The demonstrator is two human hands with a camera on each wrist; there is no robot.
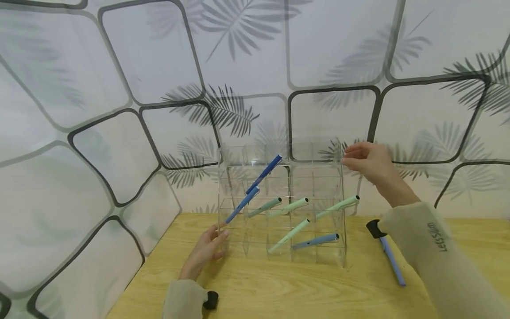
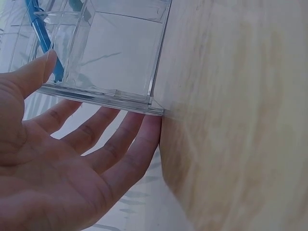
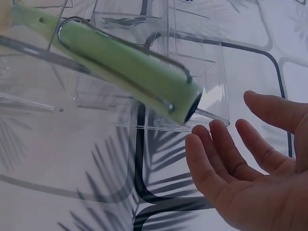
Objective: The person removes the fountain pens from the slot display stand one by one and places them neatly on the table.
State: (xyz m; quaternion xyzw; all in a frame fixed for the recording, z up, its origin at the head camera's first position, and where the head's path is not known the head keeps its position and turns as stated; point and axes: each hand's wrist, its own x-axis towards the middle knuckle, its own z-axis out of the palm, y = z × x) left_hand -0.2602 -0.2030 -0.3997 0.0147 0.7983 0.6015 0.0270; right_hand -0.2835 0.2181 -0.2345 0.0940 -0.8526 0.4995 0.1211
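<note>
A clear plastic rack [image 1: 279,166] of small compartments stands upright on the table, several pens slanting out of it. My left hand [image 1: 205,248] is at the rack's lower left side. In the left wrist view its fingers touch the outer side panel [image 2: 103,102], the thumb by the front edge. A blue pen [image 1: 242,204] and a dark blue pen [image 1: 264,174] lean in the left columns. At the upper right edge is my right hand [image 1: 370,161], fingers loosely bent, holding nothing. In the right wrist view a light green pen [image 3: 125,67] sticks out near those fingertips.
A periwinkle pen [image 1: 392,261] lies on the wooden table [image 1: 279,292], right of the rack and close to the right sleeve. Behind the rack hangs a patterned curtain [image 1: 334,119] with leaf shapes. Another curtain stretch [image 1: 79,195] borders the table's left side.
</note>
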